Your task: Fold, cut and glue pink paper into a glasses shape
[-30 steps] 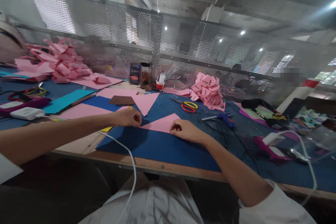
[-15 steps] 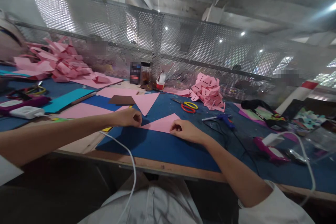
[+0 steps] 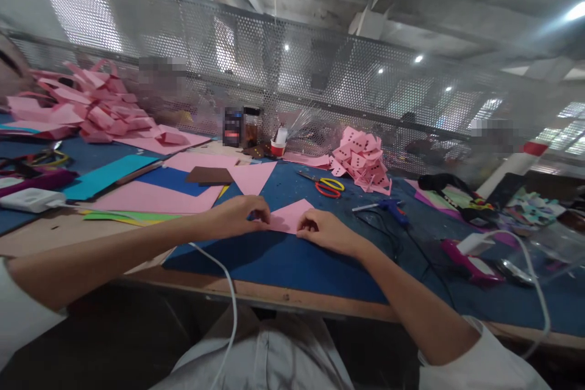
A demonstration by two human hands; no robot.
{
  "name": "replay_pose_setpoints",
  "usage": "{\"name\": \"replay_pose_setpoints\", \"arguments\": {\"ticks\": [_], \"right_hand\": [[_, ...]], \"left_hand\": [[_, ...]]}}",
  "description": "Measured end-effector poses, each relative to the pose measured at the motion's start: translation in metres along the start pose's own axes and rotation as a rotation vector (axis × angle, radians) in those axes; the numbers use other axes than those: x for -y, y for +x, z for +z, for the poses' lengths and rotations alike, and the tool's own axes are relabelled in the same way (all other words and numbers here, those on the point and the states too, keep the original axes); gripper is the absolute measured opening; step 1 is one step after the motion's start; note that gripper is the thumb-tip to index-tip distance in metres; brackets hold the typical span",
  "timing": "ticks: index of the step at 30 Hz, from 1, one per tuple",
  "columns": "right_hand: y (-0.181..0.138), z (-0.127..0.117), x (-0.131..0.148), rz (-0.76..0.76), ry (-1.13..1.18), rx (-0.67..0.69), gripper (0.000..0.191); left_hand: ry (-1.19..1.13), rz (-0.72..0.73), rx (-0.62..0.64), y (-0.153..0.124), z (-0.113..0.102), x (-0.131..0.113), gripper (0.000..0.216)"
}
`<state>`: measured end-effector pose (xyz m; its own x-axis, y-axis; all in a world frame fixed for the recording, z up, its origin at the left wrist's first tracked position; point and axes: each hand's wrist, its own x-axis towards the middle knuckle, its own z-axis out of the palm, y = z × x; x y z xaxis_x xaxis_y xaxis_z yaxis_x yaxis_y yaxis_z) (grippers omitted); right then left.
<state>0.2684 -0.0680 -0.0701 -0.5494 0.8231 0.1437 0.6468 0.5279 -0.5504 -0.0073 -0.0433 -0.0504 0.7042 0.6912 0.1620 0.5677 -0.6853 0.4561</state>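
A pink paper triangle (image 3: 289,216) lies flat on the blue mat (image 3: 274,259) in front of me. My left hand (image 3: 237,217) rests on its left part, fingers stretched forward and pressed onto the paper. At the triangle's right corner my right hand (image 3: 322,231) has its fingers curled, pinching the paper's edge. A second pink triangle (image 3: 253,175) lies a little farther back on the mat.
Scissors with red and yellow handles (image 3: 327,184) and a blue glue gun (image 3: 393,209) lie to the right. Piles of folded pink paper (image 3: 363,159) sit at the back, with a larger pile of pink pieces (image 3: 94,105) at the far left. Coloured sheets (image 3: 150,197) are at left, a white cable (image 3: 228,298) hangs near me.
My left hand has slid right onto the pink triangle and now covers its left part. The right hand has stayed at the right corner. The view shifted slightly.
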Motion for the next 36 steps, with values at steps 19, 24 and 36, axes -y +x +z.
{"name": "replay_pose_setpoints", "arguments": {"ticks": [19, 24, 36], "right_hand": [[-0.003, 0.000, 0.002, -0.136, -0.164, -0.032, 0.007], [-0.005, -0.005, 0.003, -0.124, -0.175, -0.013, 0.005], [-0.003, -0.006, 0.004, -0.034, -0.188, 0.003, 0.010]], "left_hand": [[0.200, 0.217, -0.090, 0.014, 0.029, 0.003, 0.011], [0.174, 0.162, -0.086, 0.013, 0.029, 0.008, 0.010], [-0.011, -0.040, 0.002, 0.016, 0.020, 0.005, 0.017]]}}
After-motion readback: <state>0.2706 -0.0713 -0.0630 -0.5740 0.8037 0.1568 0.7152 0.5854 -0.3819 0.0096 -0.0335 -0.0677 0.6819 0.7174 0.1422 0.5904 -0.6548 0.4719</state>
